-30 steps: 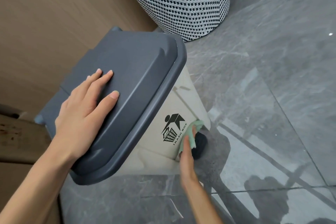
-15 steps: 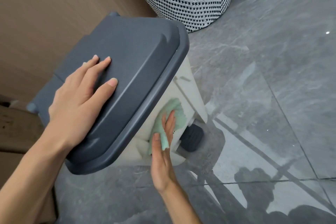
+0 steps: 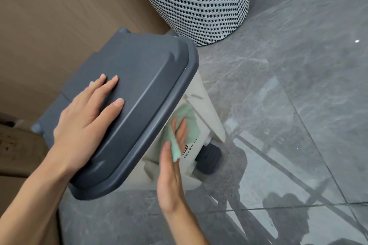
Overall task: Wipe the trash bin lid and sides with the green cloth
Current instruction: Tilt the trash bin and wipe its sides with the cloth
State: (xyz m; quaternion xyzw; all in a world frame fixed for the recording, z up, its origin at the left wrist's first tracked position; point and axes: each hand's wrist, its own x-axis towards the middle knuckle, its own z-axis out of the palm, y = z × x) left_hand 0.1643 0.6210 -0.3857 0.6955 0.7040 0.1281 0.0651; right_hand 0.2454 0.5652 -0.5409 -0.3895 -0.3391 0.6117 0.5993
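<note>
A trash bin with a cream body [image 3: 207, 109] and a dark grey lid [image 3: 143, 77] stands on the floor, seen from above. My left hand [image 3: 85, 121] lies flat on the lid, fingers spread, holding nothing. My right hand [image 3: 173, 163] presses the green cloth [image 3: 189, 119] against the bin's front side, just under the lid's rim. The cloth covers most of the printed logo; only "TRASH" shows beside my fingers. A black foot pedal [image 3: 209, 157] sticks out at the base.
A black-and-white woven basket [image 3: 199, 0] stands close behind the bin. A brown wall [image 3: 59, 12] runs along the left. Glossy grey floor tiles [image 3: 288, 105] spread to the right and front.
My right hand slid the cloth up the bin's front, from near the pedal to just under the lid's rim. My left hand stayed flat on the lid.
</note>
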